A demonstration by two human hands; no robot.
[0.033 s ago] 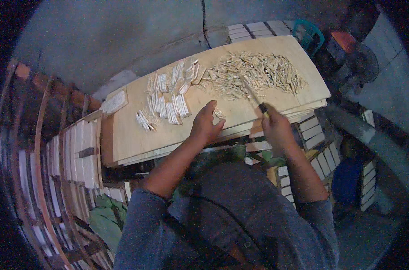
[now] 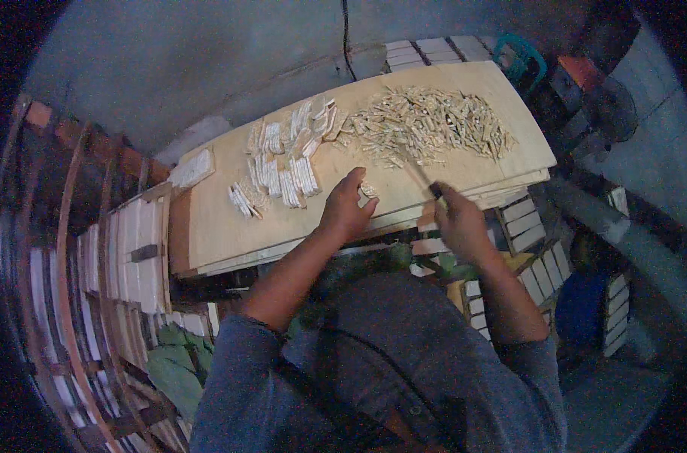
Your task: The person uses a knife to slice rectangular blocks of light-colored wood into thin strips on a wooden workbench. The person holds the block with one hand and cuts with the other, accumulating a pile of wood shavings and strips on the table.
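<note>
My right hand [image 2: 456, 215] is closed on the dark handle of a long, narrow-bladed knife [image 2: 419, 170], its blade angled up-left toward a wide heap of short pale pieces [image 2: 445, 121] on a plywood board [image 2: 219, 241]. My left hand [image 2: 345, 205] is curved at the board's front, thumb and index around a small clump of pale pieces [image 2: 367, 189]; whether it grips them firmly is unclear. Left of the heap lie several rows of white-striped pale bundles [image 2: 283, 177]. A flat pale block [image 2: 192, 167] lies at the board's left end.
Stacked pale panels [image 2: 120, 253] and wooden slats [image 2: 71, 219] stand to the left. Racks of white blocks [image 2: 518, 223] sit below the board at right. A teal chair [image 2: 513, 49], a green cloth [image 2: 169, 362] and a blue container [image 2: 585, 302] surround it. A wall rises behind.
My right hand has shifted slightly left with the knife, whose blade has moved a little down and left. My left hand stays almost in place.
</note>
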